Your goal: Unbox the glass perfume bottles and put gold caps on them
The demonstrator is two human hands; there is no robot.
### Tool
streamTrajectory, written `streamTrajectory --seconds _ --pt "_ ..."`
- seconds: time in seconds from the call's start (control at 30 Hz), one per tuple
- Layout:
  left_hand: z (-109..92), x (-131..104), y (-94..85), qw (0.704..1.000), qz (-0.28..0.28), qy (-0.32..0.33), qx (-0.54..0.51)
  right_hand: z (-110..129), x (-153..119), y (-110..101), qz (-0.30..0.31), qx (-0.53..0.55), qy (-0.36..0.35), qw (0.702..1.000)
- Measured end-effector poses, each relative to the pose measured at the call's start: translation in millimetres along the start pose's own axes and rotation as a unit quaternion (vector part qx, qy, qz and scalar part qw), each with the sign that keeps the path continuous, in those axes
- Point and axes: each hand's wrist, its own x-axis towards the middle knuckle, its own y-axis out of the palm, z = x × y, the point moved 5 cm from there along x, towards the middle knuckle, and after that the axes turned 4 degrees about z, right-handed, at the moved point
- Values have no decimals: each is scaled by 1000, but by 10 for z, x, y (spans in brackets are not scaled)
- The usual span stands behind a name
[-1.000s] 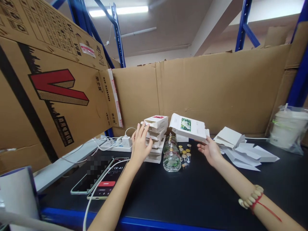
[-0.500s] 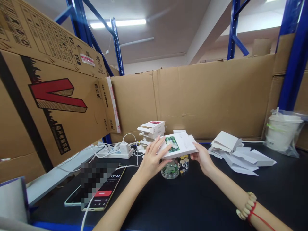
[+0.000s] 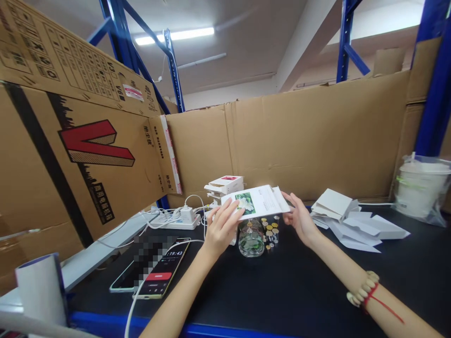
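A white box (image 3: 266, 199) with a green-and-white flower picture is held up and tilted above the black table. My left hand (image 3: 221, 230) grips its left end, fingers over the picture. At its right end, my right hand (image 3: 298, 217) pinches the open flap. Below the box stands a clear glass bottle (image 3: 251, 241), with several small gold and silver caps (image 3: 272, 231) beside it on the right. Behind my left hand are stacked white boxes (image 3: 225, 184), the top one with a red picture.
Folded white cardboard pieces (image 3: 352, 220) lie at the right, near a bagged white cup (image 3: 421, 188). Two phones (image 3: 164, 272), a power strip (image 3: 179, 220) and cables are at the left. Cardboard walls (image 3: 299, 141) enclose the back and left. A white roll (image 3: 42, 291) stands front left.
The white box has shifted left and its right end flap now shows. My right hand has moved slightly right. More of the bottle and caps is visible. The view has shifted a little.
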Motion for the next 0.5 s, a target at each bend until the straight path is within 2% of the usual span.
streamTrajectory --seconds 0.17,0.27,0.37,0.5 --pt "123 53 -106 990 -110 -18 84 58 80 -224 -68 9 -7 998" --pt "300 188 -135 982 -132 -68 117 62 116 -332 -90 17 -4 996" --pt "481 337 -80 976 -91 -130 149 48 138 -400 -101 21 3 995" --pt "579 406 126 975 36 -155 153 29 140 -436 -105 23 15 994"
